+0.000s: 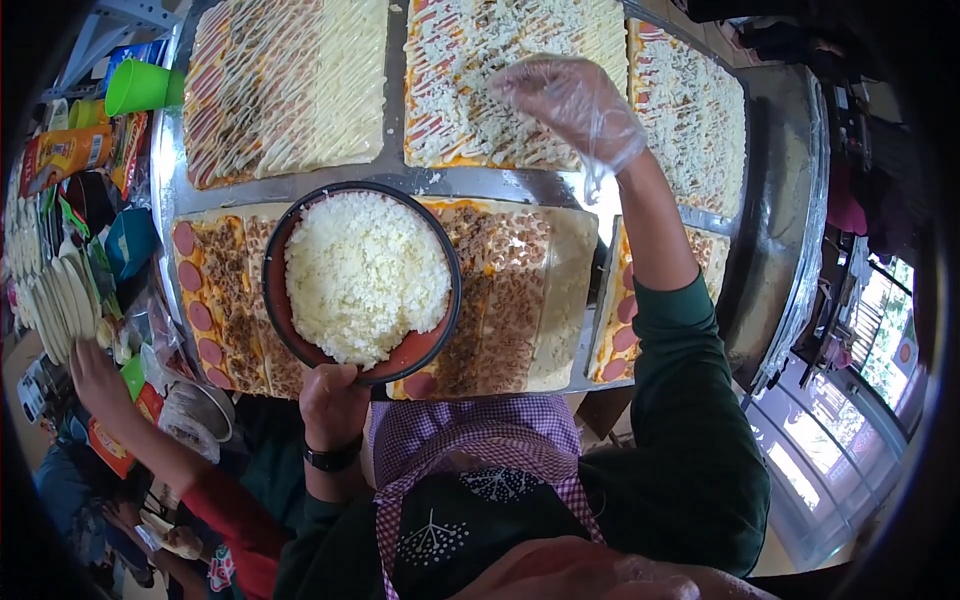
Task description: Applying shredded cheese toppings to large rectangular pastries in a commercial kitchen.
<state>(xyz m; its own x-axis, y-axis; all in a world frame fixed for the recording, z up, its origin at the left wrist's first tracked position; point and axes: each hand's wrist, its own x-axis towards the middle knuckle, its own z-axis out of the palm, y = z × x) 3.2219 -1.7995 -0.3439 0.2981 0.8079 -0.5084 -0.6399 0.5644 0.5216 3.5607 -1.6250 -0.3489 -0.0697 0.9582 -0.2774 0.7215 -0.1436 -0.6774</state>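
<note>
My left hand (335,405), bare and wearing a dark wristband, grips the near rim of a red-brown bowl (420,352) with a black edge. White grated cheese (367,270) fills most of the bowl, which hangs over the near dough sheets. My right hand (566,105), in a clear plastic glove, hovers with curled fingers over a rectangular pizza (457,90) streaked with sauce and scattered with cheese; whether anything is in its fingers is hidden. Left of that lies a pizza (285,90) with sauce stripes. A cheese-covered pizza (694,127) lies right.
Nearer me, sheets with sausage slices and minced topping (495,300) lie on the metal table (397,90). A green cup (133,88) and packets (67,157) crowd the left. Another person's hand (97,375) touches stacked pale flat pieces (60,307) there. Plastic-covered surfaces (795,300) stand right.
</note>
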